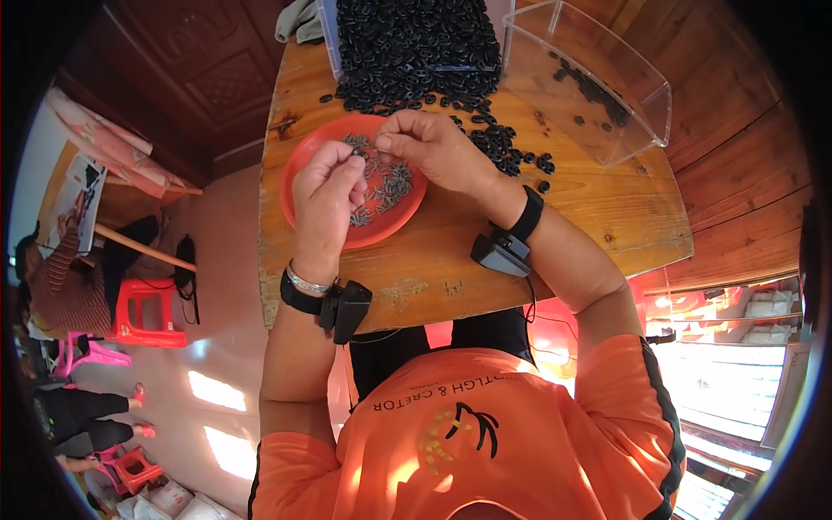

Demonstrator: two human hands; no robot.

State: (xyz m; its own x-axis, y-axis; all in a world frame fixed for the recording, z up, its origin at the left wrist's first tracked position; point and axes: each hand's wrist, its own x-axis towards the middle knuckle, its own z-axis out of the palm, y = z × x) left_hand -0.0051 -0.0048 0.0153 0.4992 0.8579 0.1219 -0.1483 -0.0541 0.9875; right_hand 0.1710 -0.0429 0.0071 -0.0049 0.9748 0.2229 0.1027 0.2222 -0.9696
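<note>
My left hand (328, 191) is closed in a pinch over a red plate (296, 165). Between its thumb and forefinger a small black plastic piece (358, 152) shows in part. Just to the right, my right hand (433, 147) pinches thumb against forefinger above the plate's far right side. Whatever it grips is too small to name. Below both hands, many small grey screw-like pins (394, 186) lie loose on the plate. Small black oval parts (492, 146) are scattered on the table to the right of my right hand.
At the table's far side a clear bin (333, 39) is heaped with black parts that spill out its front. Another clear bin (654, 117) stands to the right with a few parts. The wooden table (451, 277) ends near my body. Other people sit at far left near a red stool (149, 314).
</note>
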